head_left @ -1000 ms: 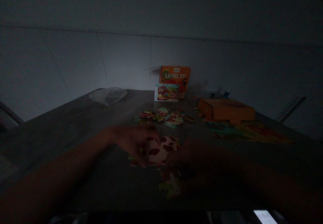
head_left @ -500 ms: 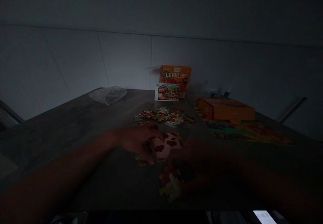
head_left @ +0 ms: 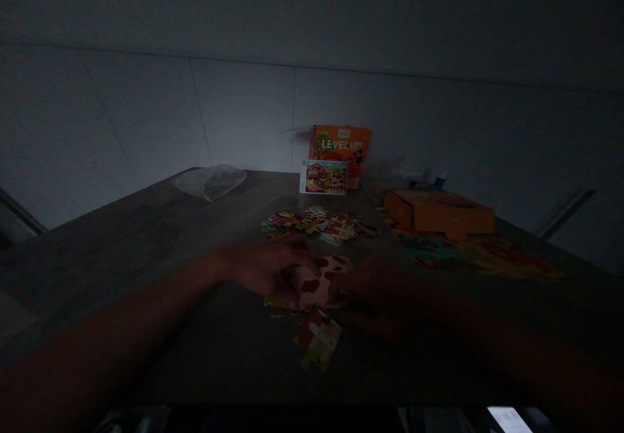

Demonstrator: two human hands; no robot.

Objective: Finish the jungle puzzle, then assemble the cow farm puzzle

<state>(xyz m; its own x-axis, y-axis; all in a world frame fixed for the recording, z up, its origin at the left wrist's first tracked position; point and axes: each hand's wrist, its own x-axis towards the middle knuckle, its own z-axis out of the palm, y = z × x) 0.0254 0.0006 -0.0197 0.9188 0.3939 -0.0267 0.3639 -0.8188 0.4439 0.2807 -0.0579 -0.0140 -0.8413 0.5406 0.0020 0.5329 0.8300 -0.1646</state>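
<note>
A joined section of jigsaw puzzle, pink with brown cow-like patches, lies on the table between my hands. My left hand grips its left side, thumb at the near edge and fingers over the far part. In deep shadow, my right hand has its fingertips on the section's right side. Just below it lies a smaller puzzle part with a white figure on brown and green, turned at an angle. It seems to meet the section's near edge; whether they interlock I cannot tell. A heap of loose puzzle pieces lies beyond my hands.
A picture card of a farm scene leans on an upright orange box. Clear plastic wrap lies at the back left. Another orange box sits on a colourful sheet at right. The room is dim.
The smaller puzzle part has moved up and left, nearer the cow-patterned section. My right hand has come off it and onto the section's right side. My left hand has hardly moved.
</note>
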